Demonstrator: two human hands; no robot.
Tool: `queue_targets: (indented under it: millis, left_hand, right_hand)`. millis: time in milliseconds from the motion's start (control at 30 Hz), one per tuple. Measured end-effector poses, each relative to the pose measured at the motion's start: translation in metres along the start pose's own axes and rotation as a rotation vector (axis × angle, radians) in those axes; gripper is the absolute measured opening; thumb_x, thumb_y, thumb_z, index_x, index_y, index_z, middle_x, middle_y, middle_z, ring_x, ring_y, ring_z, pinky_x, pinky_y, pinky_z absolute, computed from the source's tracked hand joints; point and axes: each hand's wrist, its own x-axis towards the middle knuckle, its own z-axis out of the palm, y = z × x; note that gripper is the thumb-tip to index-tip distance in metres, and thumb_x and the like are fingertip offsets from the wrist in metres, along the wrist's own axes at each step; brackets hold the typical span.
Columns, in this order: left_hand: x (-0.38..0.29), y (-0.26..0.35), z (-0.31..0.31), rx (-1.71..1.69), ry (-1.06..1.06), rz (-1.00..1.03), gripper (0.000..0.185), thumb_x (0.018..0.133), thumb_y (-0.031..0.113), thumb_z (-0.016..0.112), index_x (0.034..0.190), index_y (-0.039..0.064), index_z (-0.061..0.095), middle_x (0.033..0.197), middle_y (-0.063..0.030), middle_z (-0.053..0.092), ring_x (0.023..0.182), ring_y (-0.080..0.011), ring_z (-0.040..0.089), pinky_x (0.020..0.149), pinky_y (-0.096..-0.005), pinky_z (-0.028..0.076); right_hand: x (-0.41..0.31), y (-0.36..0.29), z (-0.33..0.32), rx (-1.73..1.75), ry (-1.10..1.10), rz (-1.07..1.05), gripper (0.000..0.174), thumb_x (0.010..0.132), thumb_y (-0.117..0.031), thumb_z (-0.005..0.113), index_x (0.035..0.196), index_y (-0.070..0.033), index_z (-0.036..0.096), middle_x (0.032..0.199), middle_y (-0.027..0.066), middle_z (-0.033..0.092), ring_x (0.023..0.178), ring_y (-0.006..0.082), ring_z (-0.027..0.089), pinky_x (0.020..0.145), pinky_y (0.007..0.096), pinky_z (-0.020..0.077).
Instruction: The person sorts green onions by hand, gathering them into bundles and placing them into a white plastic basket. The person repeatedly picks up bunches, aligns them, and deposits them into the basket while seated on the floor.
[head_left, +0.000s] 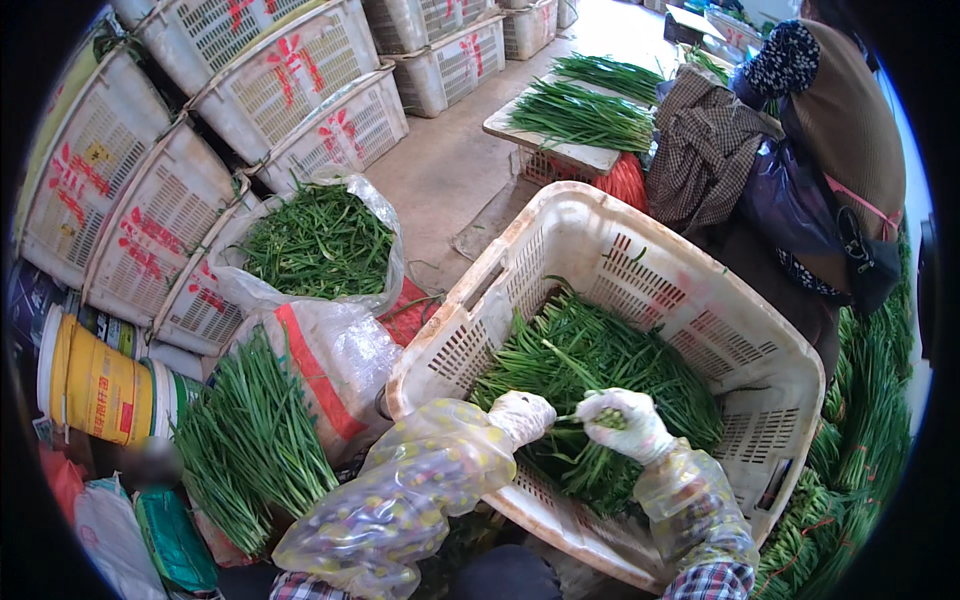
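My right hand (628, 426), in a white glove, is closed around a small bunch of green chive-like stalks (612, 418), cut ends facing me. Just left of it my left hand (523, 418), also gloved, has its fingers curled together. A thin pale strand spans the short gap from its fingertips to the bunch. Both hands are above a large white plastic crate (568, 196) with slotted walls, tilted towards me. Loose green stalks (600, 337) lie heaped inside it. Clear plastic sleeves with yellow dots cover both forearms.
Left stand a bag of leaf trimmings (319, 244), a pile of stalks (251, 442), a yellow bucket (97, 379) and stacked crates (300, 71). Tied bundles (862, 450) line the right. Beyond my crate, a person (847, 127) sits near a board (506, 126) bearing stalks.
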Motion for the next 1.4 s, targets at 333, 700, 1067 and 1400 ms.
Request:
queue_targets:
  millis: [333, 700, 1067, 1400]
  left_hand:
    - [0.001, -0.021, 0.01, -0.019, -0.077, -0.157, 0.053, 0.082, 0.013, 0.068, 0.133, 0.01, 0.053, 0.136, -0.0136, 0.051, 0.125, -0.0322, 0.051, 0.101, -0.0429, 0.042]
    - [-0.111, 0.0, -0.026, -1.325, 0.366, 0.824, 0.066, 0.093, 0.003, 0.052, 0.155, 0.002, 0.031, 0.16, -0.0135, 0.034, 0.147, -0.0202, 0.03, 0.122, -0.0352, 0.022]
    - [-0.266, -0.033, -0.006, -2.186, 1.333, 0.513, 0.033, 0.101, 0.025, 0.061, 0.127, 0.004, 0.062, 0.12, -0.011, 0.069, 0.108, -0.0211, 0.066, 0.09, -0.0319, 0.053]
    - [-0.448, -0.032, 0.033, -1.466, 1.774, 0.435, 0.034, 0.104, 0.022, 0.054, 0.134, 0.007, 0.06, 0.122, -0.0057, 0.068, 0.11, -0.0142, 0.062, 0.097, -0.0279, 0.049]
  right_hand:
    - [-0.013, -0.136, -0.107, 0.602, -0.039, -0.217, 0.018, 0.078, -0.011, 0.079, 0.083, 0.001, 0.066, 0.086, 0.0185, 0.072, 0.081, 0.0293, 0.07, 0.092, 0.0491, 0.0529]
    - [0.022, -0.198, -0.027, 0.178, -0.35, 0.092, 0.013, 0.081, -0.007, 0.078, 0.088, -0.002, 0.068, 0.095, 0.0101, 0.073, 0.093, 0.021, 0.069, 0.086, 0.0355, 0.0542]
    - [0.051, -0.305, 0.051, 0.236, -0.206, -0.14, 0.021, 0.072, 0.005, 0.07, 0.087, -0.004, 0.058, 0.098, 0.0087, 0.067, 0.088, 0.0163, 0.061, 0.082, 0.0307, 0.0491]
    - [0.057, -0.43, 0.158, -0.406, -0.207, -0.406, 0.038, 0.078, 0.003, 0.066, 0.114, -0.006, 0.063, 0.095, 0.0081, 0.064, 0.084, 0.019, 0.063, 0.077, 0.0316, 0.051]
